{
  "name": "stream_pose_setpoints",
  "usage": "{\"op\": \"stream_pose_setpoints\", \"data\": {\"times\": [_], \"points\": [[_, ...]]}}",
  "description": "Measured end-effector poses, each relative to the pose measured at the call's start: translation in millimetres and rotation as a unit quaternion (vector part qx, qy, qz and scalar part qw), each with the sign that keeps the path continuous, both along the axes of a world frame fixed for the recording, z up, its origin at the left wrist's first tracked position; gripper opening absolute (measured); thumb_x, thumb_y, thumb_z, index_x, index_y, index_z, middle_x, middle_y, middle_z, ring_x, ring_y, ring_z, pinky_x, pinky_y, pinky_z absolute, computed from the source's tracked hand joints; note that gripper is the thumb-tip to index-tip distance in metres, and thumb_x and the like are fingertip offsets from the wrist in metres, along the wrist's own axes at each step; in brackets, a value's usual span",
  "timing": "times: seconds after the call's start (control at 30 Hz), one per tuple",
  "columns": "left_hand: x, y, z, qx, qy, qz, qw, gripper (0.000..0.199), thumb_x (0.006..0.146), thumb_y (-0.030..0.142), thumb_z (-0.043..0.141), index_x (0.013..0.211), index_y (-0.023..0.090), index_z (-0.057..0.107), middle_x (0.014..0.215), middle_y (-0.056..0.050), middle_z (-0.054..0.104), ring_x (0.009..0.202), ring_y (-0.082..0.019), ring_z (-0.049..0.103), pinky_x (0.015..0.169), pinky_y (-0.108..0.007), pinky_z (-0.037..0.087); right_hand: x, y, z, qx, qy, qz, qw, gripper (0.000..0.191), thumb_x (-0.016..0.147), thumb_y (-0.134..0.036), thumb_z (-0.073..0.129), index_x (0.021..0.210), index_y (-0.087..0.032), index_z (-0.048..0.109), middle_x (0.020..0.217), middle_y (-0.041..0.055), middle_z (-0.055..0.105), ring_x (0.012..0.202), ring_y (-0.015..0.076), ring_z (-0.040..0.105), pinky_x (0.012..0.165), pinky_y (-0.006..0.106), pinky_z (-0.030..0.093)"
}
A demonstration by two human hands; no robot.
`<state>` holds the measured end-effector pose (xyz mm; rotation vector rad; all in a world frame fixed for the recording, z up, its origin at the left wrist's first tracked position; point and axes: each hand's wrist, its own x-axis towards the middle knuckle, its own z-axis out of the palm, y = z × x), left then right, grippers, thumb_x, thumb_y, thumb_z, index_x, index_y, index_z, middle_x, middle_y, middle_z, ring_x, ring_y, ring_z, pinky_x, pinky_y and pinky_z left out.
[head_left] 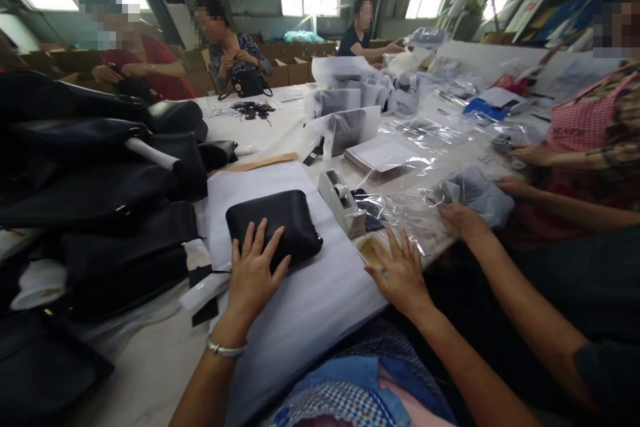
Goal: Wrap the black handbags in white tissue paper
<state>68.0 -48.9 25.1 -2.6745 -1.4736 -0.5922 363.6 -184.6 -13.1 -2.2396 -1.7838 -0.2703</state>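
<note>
My left hand (257,273) lies with spread fingers on a small black zippered bag (275,217), pressing lightly on its front. Under the bag is a stack of white paper sheets (320,300). At the paper's right edge, my right hand (403,273) reaches over a yellowish, shallow, rounded thing (373,250), fingers apart; whether they touch it I cannot tell. Just beyond stands a grey tape dispenser (343,203) with a roll in it. A black tag and a white strip (205,290) stick out beside my left wrist.
Black bags (125,180) are piled high on the left. Clear plastic sleeves (400,213) and a stack of white cards (380,155) lie beyond the dispenser. At right, a co-worker's hands hold a plastic-wrapped bundle (475,193). Other people handle bags across the table, with cardboard boxes (295,70) behind.
</note>
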Motion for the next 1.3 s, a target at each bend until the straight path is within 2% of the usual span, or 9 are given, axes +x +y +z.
{"op": "stream_pose_setpoints", "data": {"times": [0.33,0.5,0.57,0.67,0.8,0.93,1.07,1.17,1.3], "points": [[-2.6,-8.2,-5.1,0.000,-0.020,0.018,1.000,0.056,0.093,0.035,0.053,0.147,0.028,0.042,0.161,-0.009,0.028,0.148,-0.035,0.021,0.113,-0.064,0.027,4.8,13.4,0.7,-0.055,-0.001,0.045,0.997,0.048,0.090,-0.060,0.050,0.109,-0.024,0.075,0.153,0.0098,0.042,0.146,0.0396,0.022,0.115,0.066,0.016],[-4.5,-7.1,-11.8,0.020,-0.043,0.010,0.999,0.059,0.091,0.031,0.055,0.147,0.032,0.040,0.160,-0.007,0.030,0.147,-0.035,0.025,0.113,-0.064,0.028,14.7,31.6,36.1,0.107,0.050,0.098,0.988,0.035,0.091,-0.050,0.053,0.109,-0.028,0.073,0.141,0.0082,0.056,0.138,0.0350,0.040,0.111,0.058,0.033],[-4.5,-7.0,-13.8,0.026,-0.048,0.013,0.998,0.060,0.090,0.030,0.056,0.147,0.033,0.040,0.160,-0.007,0.030,0.147,-0.035,0.026,0.112,-0.065,0.028,8.9,51.1,62.3,0.172,0.108,0.142,0.969,0.031,0.090,-0.047,0.057,0.111,-0.029,0.071,0.135,0.0061,0.061,0.130,0.0306,0.051,0.109,0.049,0.040],[-4.0,-7.5,-14.1,0.027,-0.049,0.019,0.998,0.061,0.089,0.028,0.056,0.148,0.033,0.039,0.160,-0.006,0.029,0.146,-0.035,0.027,0.112,-0.065,0.029,-12.3,94.6,98.9,0.208,0.188,0.202,0.939,0.019,0.087,-0.045,0.064,0.090,-0.029,0.073,0.120,0.0033,0.069,0.111,0.0265,0.064,0.100,0.042,0.049],[-3.9,-9.0,-13.8,0.027,-0.049,0.021,0.998,0.063,0.089,0.026,0.056,0.148,0.034,0.037,0.161,-0.006,0.028,0.147,-0.034,0.026,0.111,-0.065,0.030,-45.6,172.0,117.4,0.180,0.256,0.277,0.909,0.018,0.084,-0.042,0.068,0.077,-0.026,0.073,0.102,0.0033,0.074,0.095,0.0233,0.069,0.090,0.038,0.053],[-5.4,-9.3,-16.6,0.040,-0.039,0.027,0.998,0.068,0.086,0.023,0.057,0.150,0.035,0.034,0.161,-0.005,0.028,0.146,-0.034,0.027,0.110,-0.063,0.034,-67.9,253.4,104.5,0.090,0.236,0.309,0.917,0.019,0.089,-0.036,0.060,0.083,-0.024,0.075,0.106,0.0038,0.075,0.091,0.0201,0.070,0.087,0.034,0.053],[-8.4,-4.5,-26.6,0.093,-0.012,0.028,0.995,0.074,0.083,0.025,0.059,0.151,0.035,0.032,0.160,-0.005,0.029,0.145,-0.034,0.030,0.107,-0.060,0.039,-78.4,322.5,79.7,0.016,0.179,0.305,0.935,0.025,0.094,-0.027,0.051,0.097,-0.024,0.076,0.114,0.0040,0.074,0.109,0.0204,0.066,0.099,0.033,0.047],[-8.7,3.9,-41.9,0.162,-0.014,0.020,0.986,0.074,0.081,0.032,0.063,0.149,0.033,0.036,0.157,-0.006,0.036,0.143,-0.033,0.034,0.109,-0.055,0.036,-80.9,362.6,56.0,-0.034,0.149,0.274,0.950,0.031,0.093,-0.025,0.051,0.117,-0.019,0.070,0.128,0.0097,0.067,0.121,0.0230,0.060,0.105,0.035,0.042],[-5.1,16.5,-67.0,0.246,-0.072,0.033,0.966,0.064,0.081,0.054,0.061,0.141,0.035,0.050,0.147,-0.005,0.051,0.138,-0.030,0.042,0.117,-0.052,0.024,-82.2,398.3,22.7,-0.094,0.114,0.204,0.968,0.060,0.088,-0.038,0.062,0.139,-0.009,0.052,0.144,0.0211,0.050,0.135,0.0312,0.046,0.109,0.042,0.037]]}}
